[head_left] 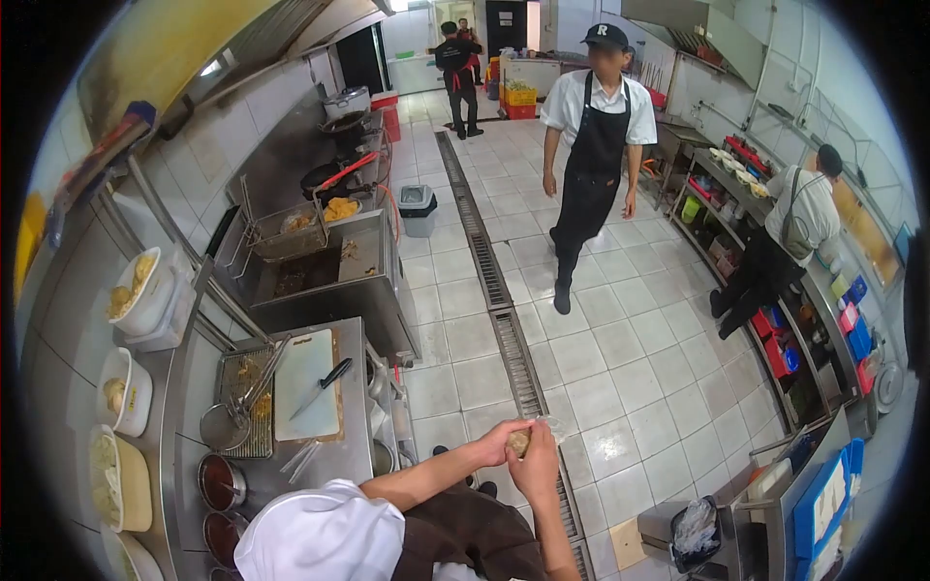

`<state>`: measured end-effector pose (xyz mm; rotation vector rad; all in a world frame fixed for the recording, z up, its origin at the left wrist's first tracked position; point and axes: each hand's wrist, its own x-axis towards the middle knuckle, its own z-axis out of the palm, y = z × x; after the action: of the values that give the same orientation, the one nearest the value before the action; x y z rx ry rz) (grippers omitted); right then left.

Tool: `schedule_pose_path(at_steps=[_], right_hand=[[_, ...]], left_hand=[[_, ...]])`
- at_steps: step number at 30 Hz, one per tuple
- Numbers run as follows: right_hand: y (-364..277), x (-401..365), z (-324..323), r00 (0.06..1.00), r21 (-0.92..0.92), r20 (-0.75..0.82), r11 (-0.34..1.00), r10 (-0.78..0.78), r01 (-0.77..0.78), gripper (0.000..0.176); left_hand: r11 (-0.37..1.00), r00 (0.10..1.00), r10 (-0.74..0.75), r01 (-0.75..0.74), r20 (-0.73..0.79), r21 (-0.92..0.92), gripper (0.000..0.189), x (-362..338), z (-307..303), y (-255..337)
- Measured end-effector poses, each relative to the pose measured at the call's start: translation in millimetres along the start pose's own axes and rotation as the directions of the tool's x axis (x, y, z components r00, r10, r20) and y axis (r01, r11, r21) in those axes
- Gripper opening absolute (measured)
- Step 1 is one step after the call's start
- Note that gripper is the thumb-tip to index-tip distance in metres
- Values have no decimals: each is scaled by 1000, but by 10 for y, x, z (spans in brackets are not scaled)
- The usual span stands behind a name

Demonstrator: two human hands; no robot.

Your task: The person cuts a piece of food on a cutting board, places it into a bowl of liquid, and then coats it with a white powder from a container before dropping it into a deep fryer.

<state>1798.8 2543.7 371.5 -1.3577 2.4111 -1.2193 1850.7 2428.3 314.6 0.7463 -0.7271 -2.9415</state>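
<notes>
Out in front of my brown apron, my left hand (497, 444) and my right hand (534, 471) meet around a small light-brown lump (519, 443). Clear plastic (556, 427) sticks out beyond my right fingers; whether it is a bag or a cup I cannot make out. Both sets of fingers are closed on the brown lump, and they hide part of it. To the left, on the steel counter, a black-handled knife (334, 373) lies on a white cutting board (308, 387), apart from my hands.
A wire rack with a strainer (225, 427) sits beside the board. Pots of red sauce (221, 481) and white tubs (124, 390) line the left. A fryer (325, 271) stands ahead. A person in a black apron (603, 145) faces me near the floor drain (492, 276); others work farther off.
</notes>
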Motion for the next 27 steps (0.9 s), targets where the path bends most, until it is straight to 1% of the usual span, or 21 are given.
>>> schedule_pose_path(at_steps=[1,2,3,5,6,7,8,9,11,12,13,14,15,16,17,19,20,24,25,26,27], right_hand=[[1,37,-60,998,153,53,988,25,-33,52],[15,59,-112,998,152,46,988,30,-37,52],[42,73,-166,999,100,-33,995,9,-6,52],[178,110,-172,987,42,-157,999,39,-32,51],[403,150,-85,994,114,-98,992,-48,59,47],[575,124,-68,991,183,-66,975,-113,123,43],[750,106,-33,992,366,122,929,9,-54,39],[852,103,-8,952,532,294,813,86,-238,36],[1081,37,154,985,740,169,657,32,-148,31],[1066,20,57,989,617,125,774,82,-142,30],[1048,-41,-64,986,473,100,865,135,-166,28],[1027,-168,-130,971,470,22,854,239,-221,28],[1012,-212,-190,940,382,-27,872,341,-305,26],[1015,-271,-231,904,298,-67,873,423,-386,24],[1084,-384,-232,879,300,-111,859,464,-415,24],[1345,-689,-68,809,261,-293,856,510,-446,15],[1388,-876,-119,750,265,-336,821,570,-506,13],[1956,-1786,21,438,272,-546,645,714,-714,10],[2029,-1972,-57,318,315,-545,541,776,-780,10],[2248,-2152,-83,270,206,-654,510,706,-835,10],[2310,-2292,-334,205,303,-629,479,750,-824,12]], left_hand=[[1000,1000,0,0,4,2,30,-35,-7,25],[995,998,62,-62,-5,82,32,-94,-22,29],[979,993,116,-113,-6,169,33,-162,-22,65],[975,998,61,-67,35,214,35,-203,-143,91],[967,997,-2,-20,83,254,37,-172,-177,86],[963,996,-6,-18,86,269,37,-202,-140,85],[957,995,-23,-7,100,290,37,-207,-84,101],[958,993,-40,6,112,288,37,-177,-62,116],[959,986,-84,40,146,279,37,-69,-27,138],[960,981,-106,59,162,273,36,-5,-4,147],[925,950,-247,173,189,338,36,66,18,141],[920,957,-252,191,144,343,34,137,41,133],[925,969,-224,177,107,337,32,246,56,128],[901,947,-291,224,134,372,32,357,37,109],[858,932,-349,276,98,434,31,460,10,94],[797,908,-415,330,61,505,29,653,-32,6],[760,901,-433,348,29,549,29,735,-17,-64],[665,850,-527,426,-18,613,28,1025,139,-305],[660,851,-525,427,-26,618,28,1048,179,-353],[636,843,-538,424,-23,645,28,1077,227,-406],[611,837,-546,422,-29,670,27,1115,285,-463]])
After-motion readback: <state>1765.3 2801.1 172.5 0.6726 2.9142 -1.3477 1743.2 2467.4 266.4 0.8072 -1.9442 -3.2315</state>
